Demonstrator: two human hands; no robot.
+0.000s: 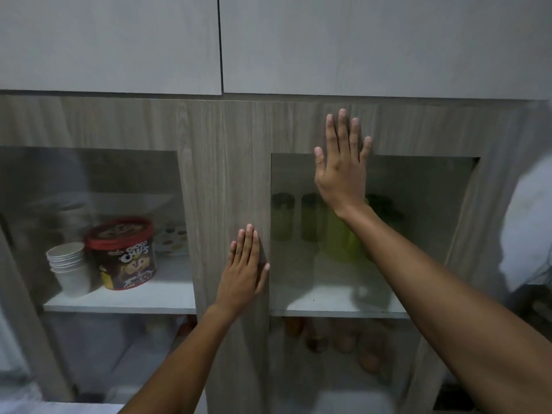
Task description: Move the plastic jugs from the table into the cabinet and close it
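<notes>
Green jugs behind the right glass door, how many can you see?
3: two slim green jugs side by side at left, one larger beside them, partly behind the right hand. More may be hidden.

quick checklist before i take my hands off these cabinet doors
1. Green jugs on the shelf behind the right door's glass: ok.
2. Right hand flat on the right door, empty: ok.
3. Left hand flat on the wooden stile between the glass panes, empty: ok.
4. Doors fully shut and flush: cannot tell from this angle.
5. No jugs left on the table: cannot tell, the table is out of view.
</notes>
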